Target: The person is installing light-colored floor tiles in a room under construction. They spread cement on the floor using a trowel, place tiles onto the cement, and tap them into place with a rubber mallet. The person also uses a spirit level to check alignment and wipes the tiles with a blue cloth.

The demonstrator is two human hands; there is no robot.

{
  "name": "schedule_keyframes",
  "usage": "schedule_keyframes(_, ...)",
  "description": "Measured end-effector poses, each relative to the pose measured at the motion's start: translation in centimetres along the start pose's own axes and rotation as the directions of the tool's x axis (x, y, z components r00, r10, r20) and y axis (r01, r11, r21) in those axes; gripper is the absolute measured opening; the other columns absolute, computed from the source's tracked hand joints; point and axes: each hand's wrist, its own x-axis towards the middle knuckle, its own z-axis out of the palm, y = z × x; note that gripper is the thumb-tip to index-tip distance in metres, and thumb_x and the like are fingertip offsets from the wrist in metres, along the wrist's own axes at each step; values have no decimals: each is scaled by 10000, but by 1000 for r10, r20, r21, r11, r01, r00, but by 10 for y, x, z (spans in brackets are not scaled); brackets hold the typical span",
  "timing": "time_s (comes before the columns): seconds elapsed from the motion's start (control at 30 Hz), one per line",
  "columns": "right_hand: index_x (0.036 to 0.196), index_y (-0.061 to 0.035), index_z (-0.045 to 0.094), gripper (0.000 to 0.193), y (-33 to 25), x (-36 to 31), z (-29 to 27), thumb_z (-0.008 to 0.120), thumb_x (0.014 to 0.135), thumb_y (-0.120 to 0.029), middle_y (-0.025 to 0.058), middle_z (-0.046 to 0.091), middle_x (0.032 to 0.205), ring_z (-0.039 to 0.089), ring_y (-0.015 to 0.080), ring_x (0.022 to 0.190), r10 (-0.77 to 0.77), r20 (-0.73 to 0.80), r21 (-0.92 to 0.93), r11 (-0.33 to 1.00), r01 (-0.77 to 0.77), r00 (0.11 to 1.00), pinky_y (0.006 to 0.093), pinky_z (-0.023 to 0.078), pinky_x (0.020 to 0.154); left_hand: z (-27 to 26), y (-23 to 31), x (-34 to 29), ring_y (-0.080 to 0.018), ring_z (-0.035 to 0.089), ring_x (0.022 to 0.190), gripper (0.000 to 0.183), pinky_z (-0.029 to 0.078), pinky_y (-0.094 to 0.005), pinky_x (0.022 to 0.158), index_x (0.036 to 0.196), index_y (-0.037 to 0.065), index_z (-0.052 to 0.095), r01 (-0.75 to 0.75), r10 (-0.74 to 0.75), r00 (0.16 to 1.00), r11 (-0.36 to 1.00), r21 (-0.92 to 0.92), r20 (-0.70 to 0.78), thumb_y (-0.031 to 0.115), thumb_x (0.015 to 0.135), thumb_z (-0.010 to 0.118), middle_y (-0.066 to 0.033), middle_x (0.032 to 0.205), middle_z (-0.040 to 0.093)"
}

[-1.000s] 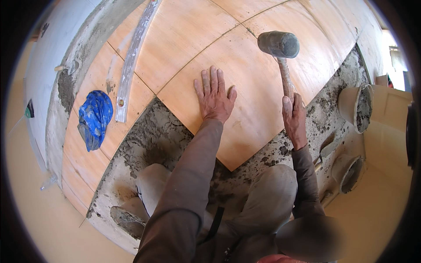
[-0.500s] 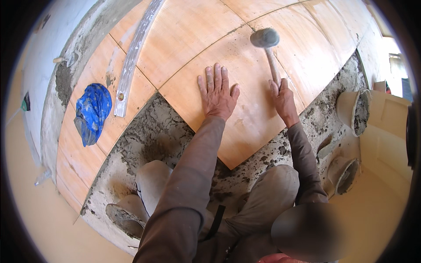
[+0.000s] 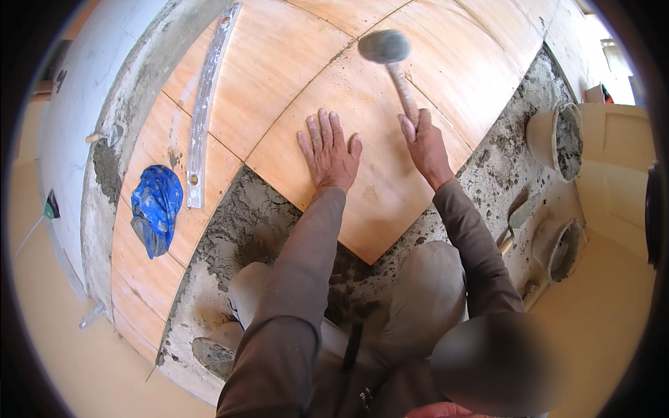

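Our knees: bent at the near edge, one leg [image 3: 428, 285] just short of the tile's near corner.
Mortar: rough grey bed [image 3: 251, 202] lying bare along both near sides of the tile.
Tile: the big orange-tan tile [image 3: 383, 188] sits under our hands, near corner pointing at us, far sides up against its neighbours.
Left hand: our left hand [image 3: 333, 164] is palm down on the tile, fingers fanned, holding nothing.
Off to the left: crumpled blue cloth [image 3: 157, 209] and a pale metal straightedge [image 3: 208, 108], both on other tiles.
Right hand: our right hand [image 3: 428, 148] is wrapped around the handle of a dark-headed mallet [image 3: 385, 47].
Mallet head: blurry, over the far corner; honestly can't tell if it's touching.
What just changed: a second ago it was further right; our right hand has come in over the tile, while the left has stayed put.
Meaning for the work: we'd say attention's shifted toward that far corner, with the tile steadied.
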Motion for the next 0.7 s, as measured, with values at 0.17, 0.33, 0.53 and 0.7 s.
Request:
schedule_keyframes(0.17, 1010, 7, 512, 466, -45, 14, -32, 553, 1066, -454, 292, 629, 694, 664, 488, 691, 8, 74, -1, 1000, -8, 997, 544, 488, 613, 0, -9, -2, -360, 91, 1606, 754, 16, -583, 1278, 1636, 58, 254, 27, -27, 1000, 999, 22, -8, 532, 1068, 401, -134, 1737, 157)
schedule_keyframes(0.33, 996, 16, 508, 441, 6, 7, -3, 579, 1062, -414, 312, 627, 702, 650, 498, 672, -6, 99, -92, 996, 15, 995, 539, 480, 596, 4, -1, 0, -357, 102, 1604, 754, 20, -583, 1277, 1634, 61, 264, -13, 13, 998, 1000, -9, -58, 542, 1067, 391, -127, 1734, 173)
schedule_keyframes(0.53, 985, 28, 509, 492, -18, -6, -7, 551, 1067, -455, 331, 624, 716, 659, 507, 714, -18, 12, 49, 999, 18, 1000, 551, 493, 628, 0, -2, 1, -346, 99, 1606, 746, 20, -580, 1278, 1635, 68, 266, 8, -8, 1000, 1000, 11, -19, 538, 1069, 384, -123, 1734, 176)
schedule_keyframes(0.7, 1015, 12, 509, 479, -38, 11, -27, 564, 1062, -462, 300, 646, 729, 662, 504, 719, 45, 159, 30, 998, -50, 986, 540, 488, 624, 2, -9, 0, -349, 96, 1606, 749, 15, -579, 1279, 1633, 65, 269, 18, -17, 999, 1000, 16, -39, 537, 1066, 392, -128, 1733, 179)
